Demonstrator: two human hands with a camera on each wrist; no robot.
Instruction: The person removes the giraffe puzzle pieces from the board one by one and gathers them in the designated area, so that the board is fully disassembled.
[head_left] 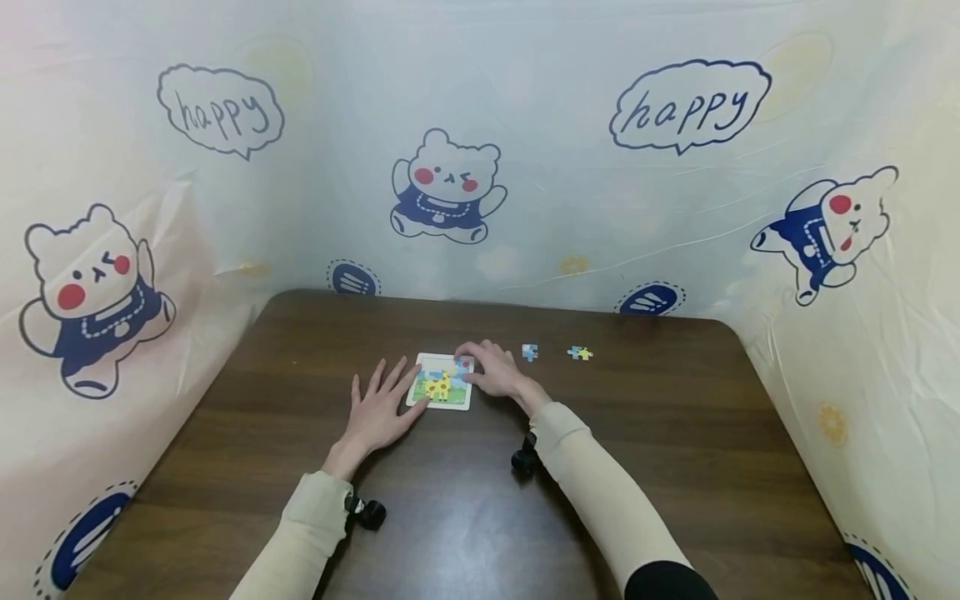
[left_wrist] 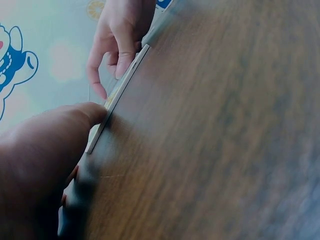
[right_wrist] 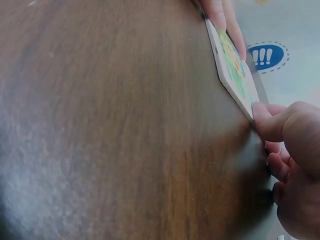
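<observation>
A small white-framed jigsaw puzzle [head_left: 439, 406] with a yellow spotted giraffe picture lies flat on the table. My left hand [head_left: 378, 415] is spread at its left side, fingers straight, thumb touching the lower edge and a fingertip at the upper left. My right hand [head_left: 498, 372] bends over the upper right corner, with thumb and forefinger on either side of a blue and red puzzle piece [head_left: 464, 364]. In the right wrist view, the right thumb [right_wrist: 267, 122] lies against the frame's edge; the piece under that hand is hidden there.
Two loose puzzle pieces lie right of the right hand: a blue one [head_left: 529, 352] and a blue and yellow one [head_left: 580, 353]. The brown wooden table [head_left: 450, 517] meets a printed cloth backdrop [head_left: 555, 208] at its back and sides.
</observation>
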